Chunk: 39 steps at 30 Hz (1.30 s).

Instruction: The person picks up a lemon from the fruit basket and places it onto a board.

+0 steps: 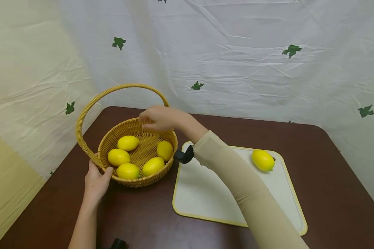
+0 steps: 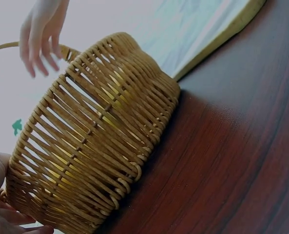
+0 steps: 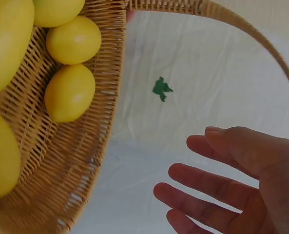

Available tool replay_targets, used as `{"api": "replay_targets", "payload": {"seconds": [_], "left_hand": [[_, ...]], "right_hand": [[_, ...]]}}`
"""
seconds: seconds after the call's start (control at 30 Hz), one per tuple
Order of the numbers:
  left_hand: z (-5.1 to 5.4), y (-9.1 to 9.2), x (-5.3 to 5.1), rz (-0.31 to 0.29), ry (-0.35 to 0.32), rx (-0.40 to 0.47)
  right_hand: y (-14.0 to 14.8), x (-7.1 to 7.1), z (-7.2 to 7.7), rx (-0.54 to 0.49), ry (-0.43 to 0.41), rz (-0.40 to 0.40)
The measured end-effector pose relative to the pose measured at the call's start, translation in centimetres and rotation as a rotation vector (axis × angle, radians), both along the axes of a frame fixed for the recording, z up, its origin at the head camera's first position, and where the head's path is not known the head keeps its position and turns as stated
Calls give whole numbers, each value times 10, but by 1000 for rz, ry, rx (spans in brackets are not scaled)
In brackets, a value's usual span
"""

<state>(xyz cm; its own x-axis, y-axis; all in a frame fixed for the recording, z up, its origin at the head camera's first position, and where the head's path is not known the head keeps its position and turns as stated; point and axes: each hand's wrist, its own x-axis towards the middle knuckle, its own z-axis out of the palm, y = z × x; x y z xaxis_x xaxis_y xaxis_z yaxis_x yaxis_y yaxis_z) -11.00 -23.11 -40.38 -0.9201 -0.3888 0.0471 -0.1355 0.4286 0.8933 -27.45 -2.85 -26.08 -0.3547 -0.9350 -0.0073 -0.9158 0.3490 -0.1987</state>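
A round wicker basket [image 1: 137, 181] with a tall arched handle [image 1: 127, 85] holds several yellow lemons [image 1: 128, 143]. My left hand [image 1: 97, 181] grips its near left side at the handle's foot, thumb up at the rim. In the left wrist view, the fingers [image 2: 10, 214] of that hand lie against the woven wall. Over the basket's far right rim hovers my right hand [image 1: 162, 117]. In the right wrist view its fingers [image 3: 215, 187] are loosely extended, apart from the basket, and nothing is between them. Another lemon [image 1: 263, 160] lies on a white cutting board [image 1: 205, 193].
The yellow-edged board lies flat to the right of the basket, partly under my right forearm [image 1: 246, 183]. Both stand on a dark brown table [image 1: 330, 166]. Behind the table hangs a pale curtain [image 1: 237, 69] with green leaf-like marks.
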Motion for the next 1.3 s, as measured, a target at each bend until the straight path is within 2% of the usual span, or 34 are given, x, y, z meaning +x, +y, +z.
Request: {"api": "replay_targets", "payload": {"seconds": [0.23, 0.37, 0.57, 0.73, 0.87, 1.1, 1.3], "left_hand": [[-2, 3, 0, -4, 13, -7], [-2, 7, 4, -23, 7, 0], [-2, 9, 11, -30, -5, 23], [-3, 9, 15, -15, -21, 11], [-2, 10, 19, -16, -34, 7], [0, 11, 18, -15, -44, -8], [1, 10, 15, -32, -37, -13]], "right_hand": [[-51, -5, -27, 87, -66, 11], [-72, -4, -45, 161, -88, -39], [-86, -7, -71, 217, -134, -72], [-88, -7, -87, 244, -228, -117], [-87, -3, -94, 271, -248, -120], [-85, 0, -93, 370, -232, -133], [-82, -1, -95, 377, -201, -121]]}}
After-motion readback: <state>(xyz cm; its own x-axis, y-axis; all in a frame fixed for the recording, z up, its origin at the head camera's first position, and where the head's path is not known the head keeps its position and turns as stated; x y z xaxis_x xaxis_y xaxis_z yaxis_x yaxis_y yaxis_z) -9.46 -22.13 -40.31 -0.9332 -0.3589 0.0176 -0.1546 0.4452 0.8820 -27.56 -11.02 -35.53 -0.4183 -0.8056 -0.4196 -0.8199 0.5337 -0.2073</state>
